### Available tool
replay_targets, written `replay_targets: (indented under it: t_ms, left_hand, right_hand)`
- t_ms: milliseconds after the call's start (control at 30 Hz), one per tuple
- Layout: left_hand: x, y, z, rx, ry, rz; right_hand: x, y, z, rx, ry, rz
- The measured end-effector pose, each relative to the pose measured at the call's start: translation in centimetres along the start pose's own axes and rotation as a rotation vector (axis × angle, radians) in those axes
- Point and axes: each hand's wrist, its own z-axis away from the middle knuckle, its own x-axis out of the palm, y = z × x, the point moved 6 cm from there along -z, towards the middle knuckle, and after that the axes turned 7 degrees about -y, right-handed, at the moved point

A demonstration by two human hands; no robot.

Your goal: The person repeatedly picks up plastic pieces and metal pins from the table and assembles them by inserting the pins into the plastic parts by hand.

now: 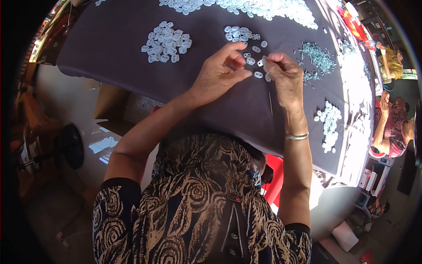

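My right hand [286,78], a silver bangle on its wrist, pinches a small white oval plastic piece [260,63] between thumb and fingers. To its left is my left hand [220,72], thumb and fingers apart with nothing visible between them. Between the two hands, several loose oval pieces with dark holes [258,75] lie on the dark tablecloth. Just beyond my fingers sits a small group of the same pieces [239,33]. A thin stick-like tool [271,104] rests on the cloth below my right hand.
A heap of white pieces [166,43] lies to the left, and a larger spread [268,9] covers the far side. Small grey-green parts [320,58] are piled to the right, with more white pieces [329,125] nearer. Other people [391,127] sit beyond the sunlit right edge.
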Motion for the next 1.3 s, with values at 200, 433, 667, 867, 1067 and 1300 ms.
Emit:
replay_targets:
  t_ms: [200,433,667,867,1067,1300]
  left_hand:
    - [0.4,0.6,0.0,0.061,0.008,0.071]
    - [0.2,0.4,0.4,-0.001,-0.029,0.063]
    - [0.9,0.0,0.2,-0.066,-0.105,0.021]
    - [0.5,-0.1,0.4,-0.047,-0.087,0.056]
    - [0.7,0.3,0.3,-0.122,-0.136,0.088]
    - [0.7,0.1,0.5,-0.185,-0.147,0.078]
  right_hand:
    - [2.9,0.2,2.4,0.003,0.118,-0.349]
    - [3.6,0.1,2.9,-0.114,0.058,-0.26]
    - [2.9,1.0,3.3,-0.096,0.041,-0.112]
    - [3.7,1.5,3.2,-0.149,0.039,-0.17]
    - [3.7,1.6,3.6,-0.139,0.047,-0.118]
    - [1.6,0.4,3.5,-0.126,-0.084,0.068]
